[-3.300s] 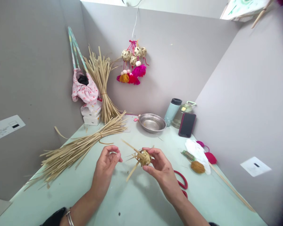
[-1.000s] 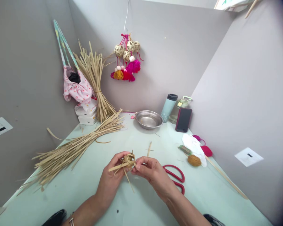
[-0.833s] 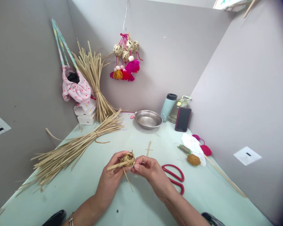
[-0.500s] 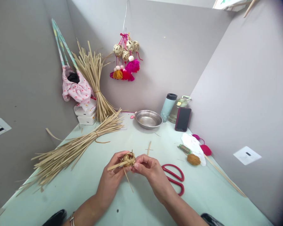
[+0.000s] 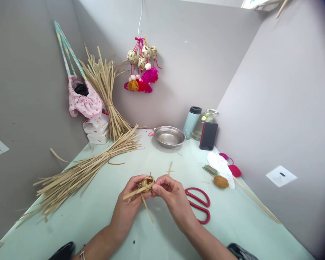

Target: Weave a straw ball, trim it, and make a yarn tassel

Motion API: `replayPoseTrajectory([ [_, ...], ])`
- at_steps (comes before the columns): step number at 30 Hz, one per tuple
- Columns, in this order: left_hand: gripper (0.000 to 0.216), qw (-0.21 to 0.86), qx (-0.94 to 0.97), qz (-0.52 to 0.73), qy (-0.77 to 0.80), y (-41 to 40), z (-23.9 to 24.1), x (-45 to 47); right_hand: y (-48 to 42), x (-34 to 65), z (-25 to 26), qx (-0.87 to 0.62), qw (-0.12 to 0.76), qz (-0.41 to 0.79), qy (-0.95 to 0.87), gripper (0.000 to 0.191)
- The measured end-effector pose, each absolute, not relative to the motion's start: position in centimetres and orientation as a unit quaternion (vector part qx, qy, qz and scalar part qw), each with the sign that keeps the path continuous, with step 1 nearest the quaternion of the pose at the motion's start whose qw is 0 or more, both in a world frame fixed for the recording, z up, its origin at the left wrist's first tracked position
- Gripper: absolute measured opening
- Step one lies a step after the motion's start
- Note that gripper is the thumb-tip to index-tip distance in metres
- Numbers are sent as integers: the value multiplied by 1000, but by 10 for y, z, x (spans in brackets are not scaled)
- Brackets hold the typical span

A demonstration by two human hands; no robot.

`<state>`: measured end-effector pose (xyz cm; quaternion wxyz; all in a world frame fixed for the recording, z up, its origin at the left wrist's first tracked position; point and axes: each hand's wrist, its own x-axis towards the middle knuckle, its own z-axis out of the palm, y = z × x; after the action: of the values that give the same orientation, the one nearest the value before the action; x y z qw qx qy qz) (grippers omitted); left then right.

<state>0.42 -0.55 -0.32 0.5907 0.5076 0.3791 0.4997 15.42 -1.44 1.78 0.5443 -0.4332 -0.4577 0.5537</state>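
A small woven straw ball (image 5: 148, 183), with loose strip ends sticking out, is held between both hands above the table. My left hand (image 5: 128, 196) wraps round its left side, fingers behind it and thumb low. One wide strip juts out over the left fingers, and a thinner one hangs down toward the table. My right hand (image 5: 170, 193) pinches at the ball's right edge with thumb and forefinger; whether a strip end is in the pinch is hidden. Just right of that hand lie scissors with red handles (image 5: 199, 206), their blades covered by the hand.
A bundle of straw strips (image 5: 83, 169) lies at left; another bundle (image 5: 108, 97) leans behind it. At the back stand a metal bowl (image 5: 169, 137), a blue tumbler (image 5: 191, 122) and a phone (image 5: 208, 136). Brown thread (image 5: 221, 182) lies right. Woven balls with tassels (image 5: 142, 63) hang on the wall.
The right thumb and forefinger have shifted slightly up and inward on the ball's edge. The left hand keeps its hold. The whole view has moved a little.
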Motion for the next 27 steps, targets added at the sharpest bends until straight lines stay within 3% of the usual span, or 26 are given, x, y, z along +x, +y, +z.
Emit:
replayPoseTrajectory([
  [9,34,606,495,502,368,-1,-3,2,-14,157,20,-441,524,478,-550,10],
  [19,32,626,493,495,347,-2,-5,2,-10,156,15,-406,535,559,-487,24],
  [27,35,650,499,469,329,-2,-6,5,-10,157,16,-446,537,520,-492,31],
])
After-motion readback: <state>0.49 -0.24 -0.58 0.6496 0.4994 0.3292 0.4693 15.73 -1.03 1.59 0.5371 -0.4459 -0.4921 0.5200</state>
